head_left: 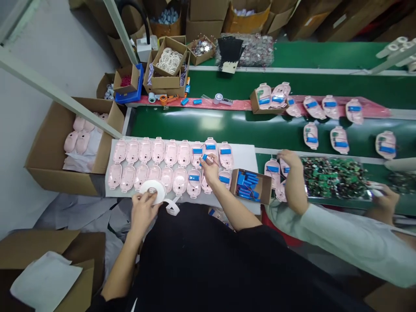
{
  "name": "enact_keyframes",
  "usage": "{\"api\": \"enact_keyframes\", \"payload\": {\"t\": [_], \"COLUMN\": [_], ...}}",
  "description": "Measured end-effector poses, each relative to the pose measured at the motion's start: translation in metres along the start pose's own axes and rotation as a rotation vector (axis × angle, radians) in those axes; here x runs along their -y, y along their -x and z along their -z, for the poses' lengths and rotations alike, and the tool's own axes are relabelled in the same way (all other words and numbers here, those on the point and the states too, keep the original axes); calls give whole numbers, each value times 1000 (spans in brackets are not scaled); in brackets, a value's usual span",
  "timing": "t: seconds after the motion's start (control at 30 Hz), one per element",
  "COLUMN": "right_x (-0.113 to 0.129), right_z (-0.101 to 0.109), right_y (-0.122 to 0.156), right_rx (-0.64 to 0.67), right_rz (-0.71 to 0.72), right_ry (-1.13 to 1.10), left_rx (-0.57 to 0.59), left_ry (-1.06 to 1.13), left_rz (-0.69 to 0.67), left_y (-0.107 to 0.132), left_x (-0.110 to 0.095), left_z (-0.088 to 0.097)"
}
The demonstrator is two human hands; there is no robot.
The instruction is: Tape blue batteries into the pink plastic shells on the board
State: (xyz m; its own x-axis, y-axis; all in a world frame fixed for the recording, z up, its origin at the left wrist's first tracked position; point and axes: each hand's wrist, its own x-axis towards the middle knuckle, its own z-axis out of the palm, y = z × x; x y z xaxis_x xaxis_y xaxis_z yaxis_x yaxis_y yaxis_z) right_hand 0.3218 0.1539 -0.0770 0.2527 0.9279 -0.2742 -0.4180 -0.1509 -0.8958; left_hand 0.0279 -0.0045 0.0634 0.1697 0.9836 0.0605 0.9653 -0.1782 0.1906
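While two long green belts [260, 125] stretch across the far side, a big brown box [48, 147] stands open on the left with pink shells [79, 141] inside, and a pale bar [55, 93] crosses over its corner and blocks part of the view. Past the belts, more boxes [204, 17] sit in piles. Near the person, a white sheet [245, 156] holds two rows of pink plastic shells [170, 152], and some shells near its right end have blue batteries [197, 151] in them. A tray of green circuit boards [334, 177] sits near the sheet, and a co-worker's sleeve [341, 238] and hand [290, 159] reach in by that tray, well apart from the person's own hands. A small brown box [251, 186] full of more batteries sits at the edge of the sheet, near the right hand [210, 170]. That hand pinches one small blue battery [204, 157] between finger and thumb, just above a shell. The left hand [143, 212] curls around a roll of white tape [152, 190], and a loop of tape [172, 207] hangs down from it.
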Motion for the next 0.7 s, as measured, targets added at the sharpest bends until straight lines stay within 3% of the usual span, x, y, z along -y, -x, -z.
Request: {"api": "enact_keyframes", "payload": {"t": [0.13, 0.23, 0.33, 0.4, 0.53, 0.7], "right_x": [-46, -72, -91, -101, -120, -129], "right_z": [5, -4, -20, -30, -36, -41], "right_y": [-6, 0, 5, 8, 16, 26], "right_rx": [252, 587, 864, 935, 953, 963], "right_rz": [1, 43, 103, 125, 193, 295], "right_ry": [615, 1104, 1395, 1506, 1604, 1703], "left_rx": [-18, -7, -41, -100, -180, -203], "left_ry": [-13, 9, 15, -2, -29, -20], "left_rz": [128, 151, 147, 150, 171, 161], "left_y": [29, 43, 52, 57, 63, 50], "left_x": [35, 47, 61, 74, 104, 121], "left_z": [-4, -4, 9, 24, 49, 46]}}
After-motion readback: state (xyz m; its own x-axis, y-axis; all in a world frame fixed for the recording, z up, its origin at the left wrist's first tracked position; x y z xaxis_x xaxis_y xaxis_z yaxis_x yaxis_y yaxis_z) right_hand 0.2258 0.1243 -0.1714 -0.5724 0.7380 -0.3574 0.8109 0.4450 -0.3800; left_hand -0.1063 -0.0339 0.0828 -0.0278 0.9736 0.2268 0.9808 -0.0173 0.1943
